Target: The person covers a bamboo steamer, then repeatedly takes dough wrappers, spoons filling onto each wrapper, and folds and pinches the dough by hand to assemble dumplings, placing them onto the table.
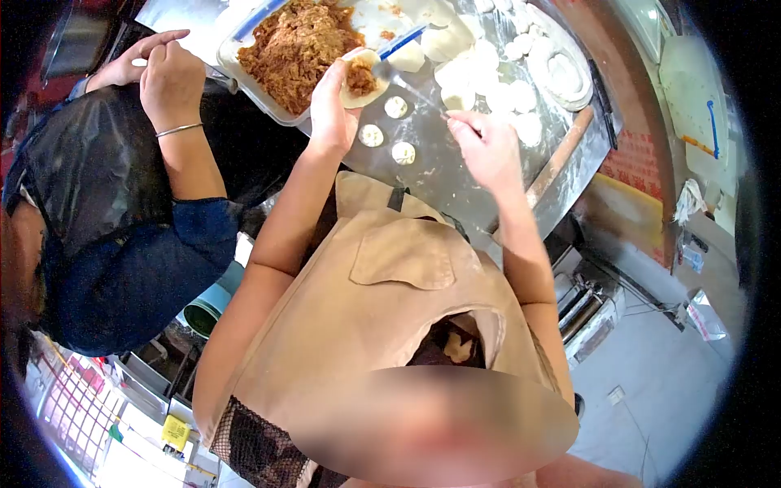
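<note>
My left hand (333,114) holds a round dough wrapper (351,99) with a lump of brown filling (362,79) on it, beside the filling tub. The fingers of my right hand (490,154) are closed on the end of a thin metal spoon (409,87), whose bowl reaches toward the wrapper. A large heap of brown minced filling (297,49) fills much of the white tub (285,114). Between my hands, several small round filled buns (403,153) sit on the metal worktop (431,175).
Several flattened dough rounds (480,69), small dough pieces and a coiled dough rope (561,69) lie at the back right. A rolling pin (561,159) rests near the right edge. On my left, a co-worker's hands (167,77) are close to the tub.
</note>
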`<move>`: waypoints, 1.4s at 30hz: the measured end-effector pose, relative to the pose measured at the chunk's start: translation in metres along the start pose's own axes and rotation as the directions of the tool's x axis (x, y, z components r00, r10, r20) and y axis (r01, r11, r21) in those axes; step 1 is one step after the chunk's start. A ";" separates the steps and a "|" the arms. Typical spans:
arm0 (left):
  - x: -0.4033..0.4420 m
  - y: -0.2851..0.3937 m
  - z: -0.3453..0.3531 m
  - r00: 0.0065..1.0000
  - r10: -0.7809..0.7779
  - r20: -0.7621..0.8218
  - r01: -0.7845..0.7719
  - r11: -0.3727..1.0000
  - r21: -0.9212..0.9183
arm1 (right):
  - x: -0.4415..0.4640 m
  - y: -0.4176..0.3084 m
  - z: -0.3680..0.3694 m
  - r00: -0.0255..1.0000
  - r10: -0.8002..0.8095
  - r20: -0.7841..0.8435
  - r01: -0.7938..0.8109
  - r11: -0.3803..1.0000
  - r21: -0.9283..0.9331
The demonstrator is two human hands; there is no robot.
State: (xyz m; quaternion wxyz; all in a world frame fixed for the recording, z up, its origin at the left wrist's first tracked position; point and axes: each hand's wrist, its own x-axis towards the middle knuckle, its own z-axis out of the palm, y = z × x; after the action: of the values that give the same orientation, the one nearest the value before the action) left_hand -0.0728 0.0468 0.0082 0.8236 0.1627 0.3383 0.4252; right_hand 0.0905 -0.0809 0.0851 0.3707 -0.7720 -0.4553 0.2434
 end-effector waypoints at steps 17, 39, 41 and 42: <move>-0.002 0.020 -0.033 0.932 0.180 0.315 -0.306 0.857 0.415 | 0.074 -0.017 -0.006 0.701 0.288 0.652 -0.387 0.922 0.009; 0.000 0.033 -0.043 0.994 -0.009 -0.106 -0.013 0.979 -0.205 | 0.039 0.017 0.066 0.876 0.058 0.478 -0.352 0.756 0.552; 0.004 0.029 -0.067 0.995 -0.005 -0.102 -0.019 0.974 -0.228 | 0.051 0.010 0.064 0.903 0.055 0.425 -0.295 0.799 0.523; 0.008 0.026 -0.090 0.983 -0.021 0.184 0.098 0.904 -0.416 | 0.057 0.006 0.068 0.901 0.052 0.431 -0.295 0.800 0.522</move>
State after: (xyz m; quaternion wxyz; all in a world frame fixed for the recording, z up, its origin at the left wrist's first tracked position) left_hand -0.1476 0.0666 -0.0453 0.8784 0.0066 0.1690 0.4471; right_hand 0.0717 -0.0085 0.0368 0.4620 -0.5972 -0.3513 0.5536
